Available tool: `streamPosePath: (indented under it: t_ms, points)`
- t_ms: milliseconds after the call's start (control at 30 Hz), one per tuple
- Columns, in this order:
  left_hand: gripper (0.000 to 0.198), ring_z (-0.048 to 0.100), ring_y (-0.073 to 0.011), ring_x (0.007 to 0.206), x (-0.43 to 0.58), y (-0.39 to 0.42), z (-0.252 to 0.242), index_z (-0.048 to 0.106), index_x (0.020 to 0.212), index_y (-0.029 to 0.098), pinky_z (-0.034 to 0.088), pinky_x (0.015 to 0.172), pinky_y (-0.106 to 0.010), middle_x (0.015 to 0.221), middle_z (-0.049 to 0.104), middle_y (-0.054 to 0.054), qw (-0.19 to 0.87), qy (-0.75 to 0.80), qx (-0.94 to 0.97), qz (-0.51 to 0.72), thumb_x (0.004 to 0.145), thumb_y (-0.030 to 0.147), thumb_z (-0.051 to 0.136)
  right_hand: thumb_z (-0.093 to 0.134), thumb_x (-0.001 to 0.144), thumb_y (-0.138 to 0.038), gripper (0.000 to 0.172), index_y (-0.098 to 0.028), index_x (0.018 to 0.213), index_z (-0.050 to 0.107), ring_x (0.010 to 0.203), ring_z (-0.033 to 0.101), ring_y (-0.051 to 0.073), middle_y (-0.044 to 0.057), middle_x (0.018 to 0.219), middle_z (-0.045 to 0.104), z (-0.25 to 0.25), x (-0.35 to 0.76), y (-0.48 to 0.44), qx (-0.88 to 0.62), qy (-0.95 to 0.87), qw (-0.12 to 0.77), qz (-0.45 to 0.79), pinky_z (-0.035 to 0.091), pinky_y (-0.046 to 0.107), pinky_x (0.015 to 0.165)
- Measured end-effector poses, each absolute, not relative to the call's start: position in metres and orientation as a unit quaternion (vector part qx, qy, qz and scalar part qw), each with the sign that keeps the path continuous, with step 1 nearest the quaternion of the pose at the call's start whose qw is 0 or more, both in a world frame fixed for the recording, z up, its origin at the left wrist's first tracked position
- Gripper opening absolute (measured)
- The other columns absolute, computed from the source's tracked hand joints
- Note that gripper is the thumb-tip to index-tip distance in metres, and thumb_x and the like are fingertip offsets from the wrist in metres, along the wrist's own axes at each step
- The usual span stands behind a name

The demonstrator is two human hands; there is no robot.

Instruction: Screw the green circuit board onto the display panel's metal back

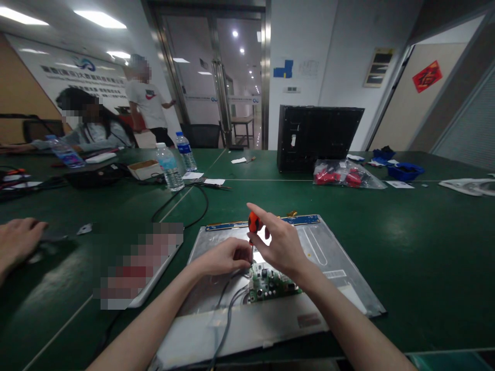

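Observation:
A flat metal panel lies on the green table, with a blue circuit strip along its far edge. On the panel sits a green circuit board, partly covered by my right wrist. My right hand holds a red-and-black screwdriver upright, its shaft pointing down at the board's upper left corner. Beside the tip, my left hand has its fingers bent together at the board's edge; whatever they pinch is too small to make out. Dark cables run from the board's left side toward the front edge.
A blurred device with a white edge lies left of the panel, near another person's hand. Bottles, a black monitor, a plastic bag with red items and blue trays stand farther back. Two people are at the back left.

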State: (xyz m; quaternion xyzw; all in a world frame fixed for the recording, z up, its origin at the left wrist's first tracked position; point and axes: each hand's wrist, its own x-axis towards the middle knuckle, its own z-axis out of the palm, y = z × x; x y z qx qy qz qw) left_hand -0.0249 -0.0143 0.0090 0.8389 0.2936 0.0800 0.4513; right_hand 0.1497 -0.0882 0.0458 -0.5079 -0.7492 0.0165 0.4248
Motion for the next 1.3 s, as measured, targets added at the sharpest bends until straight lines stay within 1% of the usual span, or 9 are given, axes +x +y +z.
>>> streamPosePath:
  t_ms: [167,300,433,700,900,1033,1100,1200,1300]
  points:
    - [0.008,0.050,-0.0139,0.059,-0.0258,-0.0153,0.0059,0.058,0.074,0.016,0.040,0.057,-0.023,0.063,0.052,0.003,0.427,0.302,0.848,0.086,0.071,0.023,0.060,0.056,0.082,-0.021,0.055,-0.020,0.136,0.043,0.065,0.055,0.013,0.003,0.095,0.068,0.0458,0.1489,-0.0905,-0.502,-0.747,0.435,0.024,0.042,0.027,0.064]
    - [0.006,0.052,-0.0150,0.063,-0.0259,-0.0170,0.0078,0.060,0.074,0.016,0.041,0.059,-0.024,0.065,0.055,0.002,0.395,0.312,0.861,0.080,0.071,0.021,0.058,0.060,0.085,-0.032,0.052,-0.023,0.134,0.046,0.066,0.056,0.014,0.002,0.096,0.068,0.0435,0.1496,-0.0877,-0.522,-0.743,0.419,0.015,0.041,0.026,0.063]
    - [0.006,0.053,-0.0154,0.064,-0.0255,-0.0181,0.0107,0.061,0.073,0.015,0.041,0.060,-0.024,0.066,0.057,0.001,0.373,0.300,0.875,0.078,0.071,0.019,0.056,0.057,0.087,-0.029,0.055,-0.025,0.139,0.041,0.064,0.056,0.014,0.000,0.090,0.068,0.0411,0.1503,-0.0853,-0.533,-0.739,0.411,0.005,0.039,0.026,0.061]
    - [0.007,0.052,-0.0147,0.061,-0.0274,-0.0184,0.0053,0.057,0.076,0.015,0.041,0.058,-0.025,0.066,0.055,0.002,0.394,0.290,0.867,0.094,0.075,0.022,0.057,0.054,0.084,-0.023,0.057,-0.019,0.139,0.040,0.062,0.056,0.014,0.002,0.089,0.069,0.0437,0.1487,-0.0879,-0.521,-0.733,0.437,0.011,0.041,0.026,0.062]
    - [0.007,0.053,-0.0143,0.062,-0.0270,-0.0175,0.0064,0.056,0.076,0.016,0.042,0.059,-0.025,0.067,0.055,0.002,0.403,0.287,0.865,0.087,0.075,0.023,0.059,0.059,0.084,-0.031,0.058,-0.022,0.139,0.040,0.064,0.056,0.015,0.002,0.089,0.068,0.0424,0.1499,-0.0856,-0.529,-0.737,0.420,0.007,0.040,0.026,0.060]
    - [0.008,0.051,-0.0132,0.059,-0.0271,-0.0172,0.0079,0.058,0.078,0.015,0.041,0.057,-0.024,0.066,0.055,0.003,0.417,0.286,0.859,0.085,0.074,0.022,0.060,0.056,0.083,-0.022,0.062,-0.020,0.141,0.034,0.063,0.056,0.014,0.001,0.087,0.067,0.0424,0.1503,-0.0858,-0.521,-0.740,0.425,0.027,0.040,0.026,0.061]
    - [0.008,0.051,-0.0128,0.059,-0.0273,-0.0174,0.0082,0.058,0.078,0.015,0.040,0.056,-0.024,0.065,0.054,0.003,0.427,0.286,0.854,0.084,0.074,0.021,0.060,0.055,0.081,-0.019,0.060,-0.019,0.138,0.037,0.063,0.055,0.014,0.000,0.084,0.066,0.0433,0.1503,-0.0870,-0.519,-0.737,0.432,0.040,0.040,0.026,0.061]
    - [0.007,0.052,-0.0133,0.062,-0.0268,-0.0177,0.0091,0.059,0.077,0.016,0.041,0.058,-0.024,0.066,0.056,0.003,0.437,0.287,0.848,0.087,0.073,0.022,0.060,0.059,0.081,-0.026,0.053,-0.021,0.132,0.044,0.064,0.054,0.014,-0.001,0.084,0.064,0.0442,0.1508,-0.0877,-0.514,-0.739,0.435,0.036,0.040,0.026,0.062]
    - [0.007,0.053,-0.0142,0.063,-0.0255,-0.0177,0.0119,0.060,0.075,0.016,0.042,0.060,-0.024,0.067,0.057,0.002,0.430,0.288,0.852,0.084,0.072,0.022,0.059,0.061,0.084,-0.033,0.059,-0.025,0.138,0.040,0.065,0.054,0.014,-0.001,0.089,0.065,0.0432,0.1514,-0.0857,-0.519,-0.741,0.426,0.019,0.041,0.027,0.062]
